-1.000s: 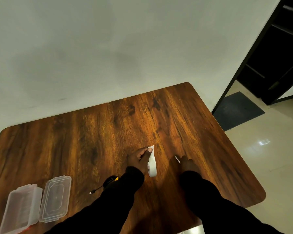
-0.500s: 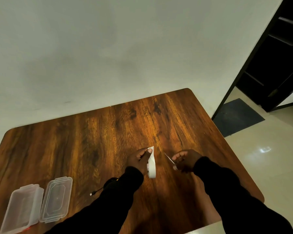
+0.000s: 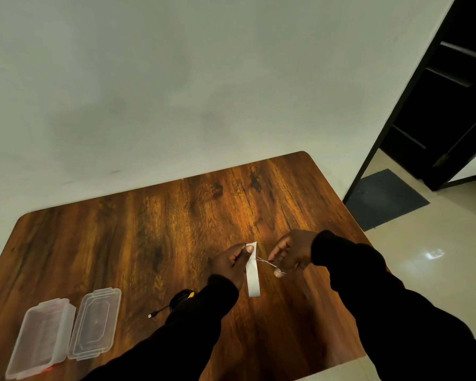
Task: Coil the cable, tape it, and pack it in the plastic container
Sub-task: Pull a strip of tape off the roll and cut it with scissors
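Left hand (image 3: pixel 231 261) pinching the top of a white tape (image 3: pixel 252 270) strip between thumb and finger, strip hanging down over the table (image 3: pixel 149 229). Right hand (image 3: pixel 290 255) closed around small scissors (image 3: pixel 270 263), thin blades reaching toward the strip's right edge; whether already biting into it, cannot tell. Cable (image 3: pixel 180 296) lying coiled on the table behind the left sleeve, mostly hidden, one plug end poking out to the left. Container (image 3: pixel 39 336) open at the near left corner, lid (image 3: pixel 95 324) just beside it, both well apart from the hands.

Likely troubles from here: loose strip swinging and sticking to itself or to the sleeve, since only the top is held; blades folding the tape rather than shearing it if the strip goes slack; cut piece dropping sticky side down onto the table; too short a piece to wrap the coil. Unattended coil possibly springing open, nothing seen holding it. Thumb close to the blades, so a nick also possible.

No brand, label or writing readable anywhere on tape, container or cable.
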